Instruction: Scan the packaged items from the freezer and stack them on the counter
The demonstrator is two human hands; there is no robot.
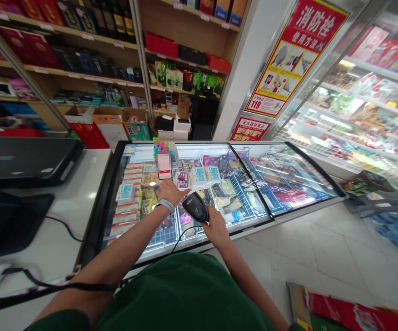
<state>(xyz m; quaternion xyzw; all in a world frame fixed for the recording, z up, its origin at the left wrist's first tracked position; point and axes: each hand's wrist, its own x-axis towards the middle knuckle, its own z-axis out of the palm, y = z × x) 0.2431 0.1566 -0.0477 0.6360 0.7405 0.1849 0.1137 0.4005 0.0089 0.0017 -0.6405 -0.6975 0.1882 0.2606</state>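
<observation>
My right hand (216,226) grips a black barcode scanner (196,207), its head pointing up and left over the glass freezer top, with a cord trailing down. My left hand (170,192), with a grey band at the wrist, is held palm down over the glass, fingers spread and thumb out to the right. Just beyond its fingertips is a phone (164,166) with a pinkish lit screen. To the right of the phone lie a purple-and-white pack (181,179) and two white packs with blue print, one (199,175) beside the other (213,174). Another similar pack (125,191) lies left.
The chest freezer (271,216) has a black rim and baskets of frozen goods under glass. A white counter (97,170) with a black device (29,158) stands left. Shelves rise behind. A red-covered box (354,312) sits on the floor at lower right.
</observation>
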